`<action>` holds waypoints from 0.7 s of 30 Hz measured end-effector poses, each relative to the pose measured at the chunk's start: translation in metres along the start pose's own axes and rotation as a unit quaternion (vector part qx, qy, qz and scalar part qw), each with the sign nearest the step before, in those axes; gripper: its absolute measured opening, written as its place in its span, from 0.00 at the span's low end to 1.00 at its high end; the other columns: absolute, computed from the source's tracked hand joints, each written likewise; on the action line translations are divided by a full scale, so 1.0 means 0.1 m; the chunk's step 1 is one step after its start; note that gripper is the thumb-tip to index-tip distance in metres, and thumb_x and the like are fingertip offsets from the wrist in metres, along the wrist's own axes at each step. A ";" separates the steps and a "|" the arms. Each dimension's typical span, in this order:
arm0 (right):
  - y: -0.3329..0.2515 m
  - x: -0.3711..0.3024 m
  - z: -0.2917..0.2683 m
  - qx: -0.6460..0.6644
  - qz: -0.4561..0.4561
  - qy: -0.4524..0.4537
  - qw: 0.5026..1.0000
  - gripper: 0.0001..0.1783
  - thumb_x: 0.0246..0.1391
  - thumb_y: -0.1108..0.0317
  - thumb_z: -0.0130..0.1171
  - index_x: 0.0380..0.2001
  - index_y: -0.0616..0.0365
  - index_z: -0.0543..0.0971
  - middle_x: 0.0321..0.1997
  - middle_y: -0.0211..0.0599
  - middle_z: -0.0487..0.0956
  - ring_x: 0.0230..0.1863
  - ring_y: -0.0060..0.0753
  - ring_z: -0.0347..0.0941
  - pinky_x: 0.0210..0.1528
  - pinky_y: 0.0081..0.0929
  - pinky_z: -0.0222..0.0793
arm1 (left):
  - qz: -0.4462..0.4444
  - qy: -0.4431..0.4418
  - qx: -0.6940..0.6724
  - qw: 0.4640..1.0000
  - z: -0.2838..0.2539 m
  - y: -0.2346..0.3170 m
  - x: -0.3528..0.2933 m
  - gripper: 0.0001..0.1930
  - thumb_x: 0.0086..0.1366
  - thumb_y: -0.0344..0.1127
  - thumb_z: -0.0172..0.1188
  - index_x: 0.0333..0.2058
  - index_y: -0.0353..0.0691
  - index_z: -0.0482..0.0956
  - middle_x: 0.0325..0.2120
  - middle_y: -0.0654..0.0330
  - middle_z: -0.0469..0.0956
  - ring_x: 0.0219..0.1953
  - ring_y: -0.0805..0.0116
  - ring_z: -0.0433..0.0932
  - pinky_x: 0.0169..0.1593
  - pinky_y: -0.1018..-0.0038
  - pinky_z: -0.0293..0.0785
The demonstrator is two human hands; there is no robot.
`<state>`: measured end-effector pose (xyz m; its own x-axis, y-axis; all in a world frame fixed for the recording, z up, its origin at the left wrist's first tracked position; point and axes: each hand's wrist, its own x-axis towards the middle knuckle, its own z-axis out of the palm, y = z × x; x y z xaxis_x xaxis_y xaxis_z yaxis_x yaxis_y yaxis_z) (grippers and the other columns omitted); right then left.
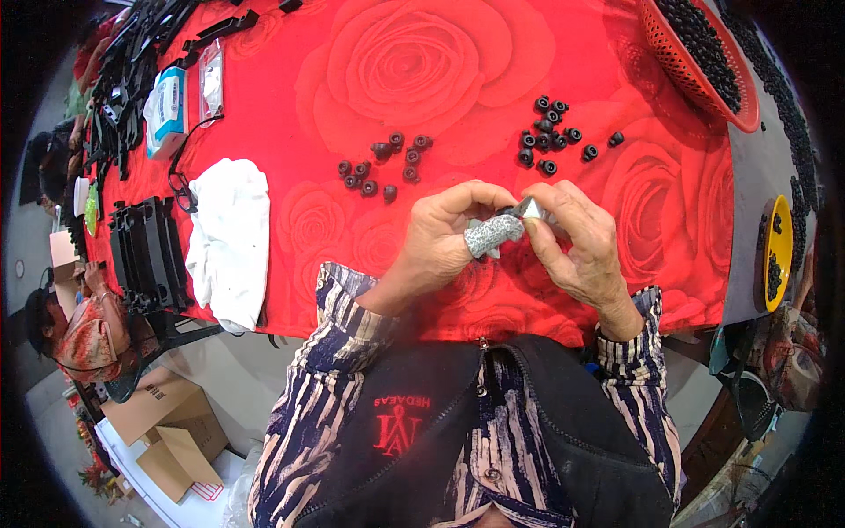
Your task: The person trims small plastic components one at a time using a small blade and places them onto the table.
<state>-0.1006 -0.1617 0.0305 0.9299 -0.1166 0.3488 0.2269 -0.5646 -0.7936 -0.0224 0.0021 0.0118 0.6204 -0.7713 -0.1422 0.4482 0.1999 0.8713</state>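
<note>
My left hand [437, 231] is closed in a pinch above the red tablecloth, in front of my body. A grey speckled wrap [491, 236] covers one of its digits. Whatever that pinch holds is mostly hidden, though a bit of dark material shows between the hands. Between the thumb and fingers of my right hand [576, 236] is a small silvery blade-like tool [532, 209], meeting the left fingertips. Beyond my hands lie two loose groups of small black knob-like parts, one including a part [389, 193] at the left, the other a part [547, 167] at the right.
A red basket [748, 110] of black parts stands far right, a yellow tray [782, 220] nearer. On the left are a white cloth [231, 242], black strips [151, 255], a tissue box [167, 114] and glasses [182, 189]. A person [92, 339] sits at the left.
</note>
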 end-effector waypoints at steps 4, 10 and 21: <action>0.01 -0.01 0.00 0.000 0.001 -0.001 1.000 0.13 0.43 0.79 0.58 0.36 0.64 0.73 0.24 0.41 0.70 0.22 0.38 0.69 0.24 0.30 0.65 | 0.002 -0.001 0.005 1.000 0.00 0.00 0.00 0.11 0.60 0.27 0.59 0.42 0.33 0.73 0.33 0.62 0.76 0.34 0.79 0.75 0.30 0.85 0.72; 0.01 0.00 0.01 -0.029 -0.024 0.001 0.999 0.13 0.43 0.79 0.58 0.36 0.64 0.73 0.24 0.41 0.70 0.22 0.39 0.69 0.24 0.31 0.65 | -0.015 0.016 0.006 1.000 0.01 0.02 0.00 0.11 0.60 0.27 0.58 0.42 0.33 0.73 0.33 0.63 0.76 0.34 0.80 0.75 0.30 0.85 0.72; 0.04 -0.01 0.01 0.004 -0.011 0.005 1.000 0.13 0.43 0.80 0.58 0.35 0.64 0.73 0.24 0.41 0.70 0.22 0.38 0.68 0.24 0.30 0.64 | -0.017 0.012 0.009 1.000 0.01 0.01 0.00 0.11 0.60 0.27 0.58 0.42 0.33 0.73 0.33 0.62 0.76 0.34 0.79 0.75 0.29 0.85 0.71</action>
<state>-0.1002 -0.1629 0.0264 0.9220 -0.1119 0.3708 0.2497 -0.5601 -0.7899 -0.0228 0.0017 0.0136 0.6208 -0.7624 -0.1823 0.4576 0.1635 0.8740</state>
